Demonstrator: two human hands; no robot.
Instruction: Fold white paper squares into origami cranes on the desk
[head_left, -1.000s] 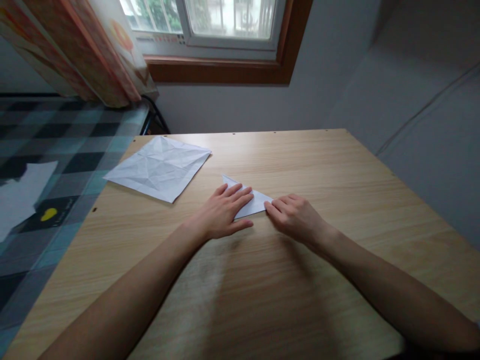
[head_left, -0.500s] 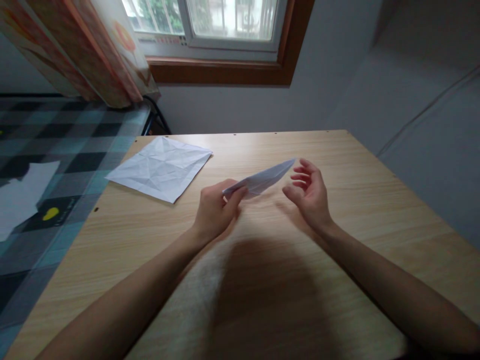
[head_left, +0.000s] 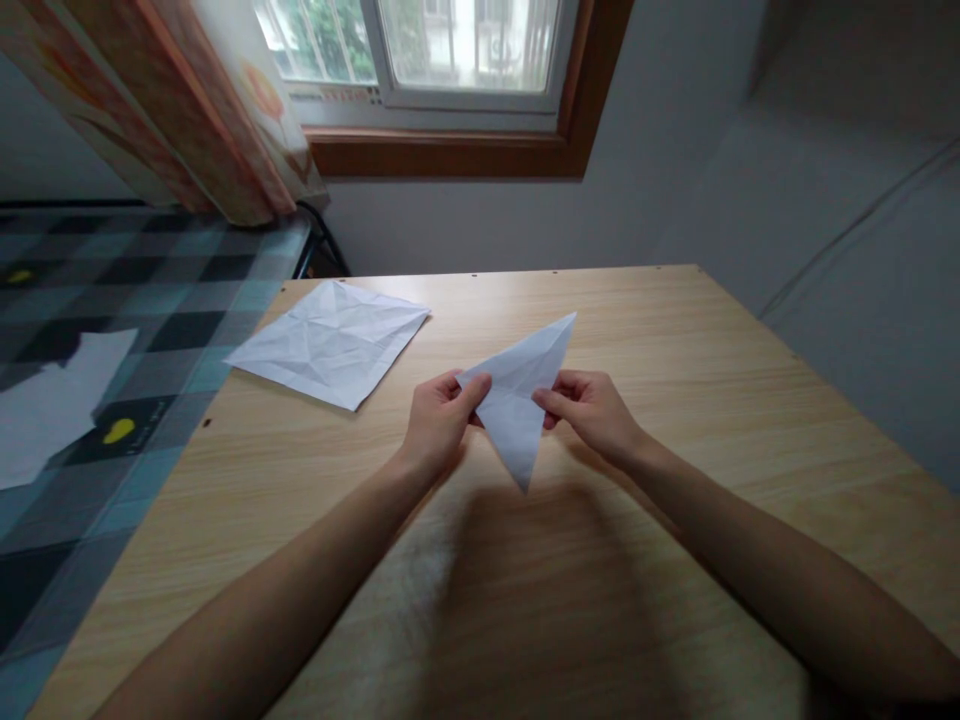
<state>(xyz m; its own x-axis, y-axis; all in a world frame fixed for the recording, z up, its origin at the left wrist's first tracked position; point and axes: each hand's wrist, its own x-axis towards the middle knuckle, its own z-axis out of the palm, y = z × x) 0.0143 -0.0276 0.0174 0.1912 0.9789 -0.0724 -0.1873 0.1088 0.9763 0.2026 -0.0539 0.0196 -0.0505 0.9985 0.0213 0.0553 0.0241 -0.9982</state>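
Observation:
Between my two hands is a folded piece of white paper, held up over the wooden table. Its shape is a pointed kite or triangle, with one tip toward the upper right and another pointing down toward me. My left hand pinches the left corner, thumb on top. On the right edge, my right hand grips with thumb above and fingers behind. The fingers under the paper are partly hidden. To the left lies a creased white sheet, unfolded on the tabletop.
Beside the table on the left, a checked cloth covers a surface with torn white paper on it. A patterned curtain hangs by the window behind. A cable runs along the right wall.
The folded paper has turned from nearly edge-on to showing its broad face. My right hand has moved left and closed on its right edge, while my left hand keeps hold.

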